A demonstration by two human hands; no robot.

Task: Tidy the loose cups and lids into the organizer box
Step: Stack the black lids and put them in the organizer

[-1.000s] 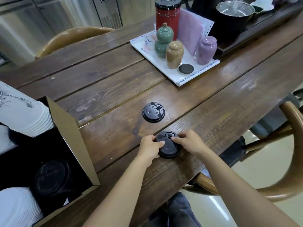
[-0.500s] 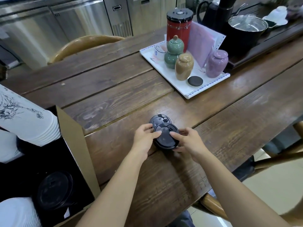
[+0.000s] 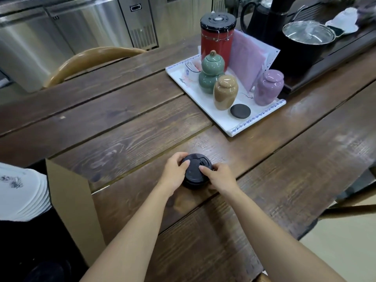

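A small stack of black plastic cup lids (image 3: 195,171) rests on the wooden table (image 3: 122,123) in front of me. My left hand (image 3: 175,173) grips its left side and my right hand (image 3: 218,177) grips its right side, thumbs pressed on the top lid. The lower lid is mostly hidden under the top one. The cardboard organizer box (image 3: 71,200) stands open at the left, with a stack of white paper cups (image 3: 22,194) lying inside it.
A white tray (image 3: 205,106) at the back right carries green, tan and purple jars, a red canister and a black disc. A dark pot and kettle stand behind it. A wooden chair back (image 3: 89,60) sits across the table, and another chair is at the right edge.
Both hands carried the held lid forward and set it onto the second lid that lay farther out; the two lids now sit stacked under my hands.
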